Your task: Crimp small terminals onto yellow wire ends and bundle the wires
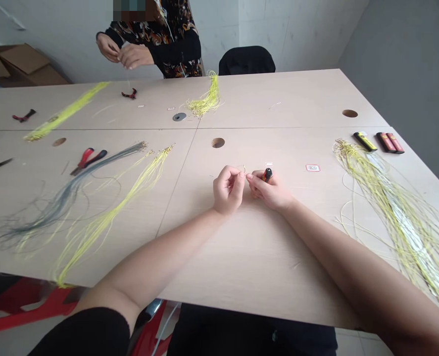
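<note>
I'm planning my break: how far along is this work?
The near-left yellow bundle may be done, judging by its gold-coloured tips. In hand: a tiny piece between the left hand and right hand, which also holds a black cylinder. The right-hand yellow bundle has gold-coloured tips too, so what's left, I cannot tell.

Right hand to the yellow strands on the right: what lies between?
A small red-bordered card lies between the right hand and those yellow strands, seen in the head view.
</note>
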A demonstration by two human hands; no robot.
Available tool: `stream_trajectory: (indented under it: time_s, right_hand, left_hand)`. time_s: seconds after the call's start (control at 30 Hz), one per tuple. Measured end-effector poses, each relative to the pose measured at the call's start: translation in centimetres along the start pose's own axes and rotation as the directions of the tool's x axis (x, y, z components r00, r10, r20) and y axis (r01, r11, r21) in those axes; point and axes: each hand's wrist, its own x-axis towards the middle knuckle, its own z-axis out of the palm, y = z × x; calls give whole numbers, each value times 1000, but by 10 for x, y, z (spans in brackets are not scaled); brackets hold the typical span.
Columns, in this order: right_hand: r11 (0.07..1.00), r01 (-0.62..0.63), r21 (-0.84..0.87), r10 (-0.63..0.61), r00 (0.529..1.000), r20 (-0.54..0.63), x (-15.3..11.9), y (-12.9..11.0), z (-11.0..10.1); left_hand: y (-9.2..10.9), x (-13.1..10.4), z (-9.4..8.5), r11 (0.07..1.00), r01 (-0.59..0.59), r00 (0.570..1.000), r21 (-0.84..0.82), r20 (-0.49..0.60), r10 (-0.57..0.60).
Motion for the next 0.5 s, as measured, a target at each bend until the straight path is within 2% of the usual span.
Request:
stream_trajectory:
  time_s: [0.23, 0.5]
  right_hand:
    - [1000, -5, 31, 5, 1000, -4, 0, -1, 0]
    - [1000, -13, -22, 12, 999, -34, 1, 1, -3]
  left_hand:
    - [-1, 0, -1, 1000, 23, 998, 3, -50, -23]
    - [-2, -1, -1, 1000, 12, 999, 16, -35, -12]
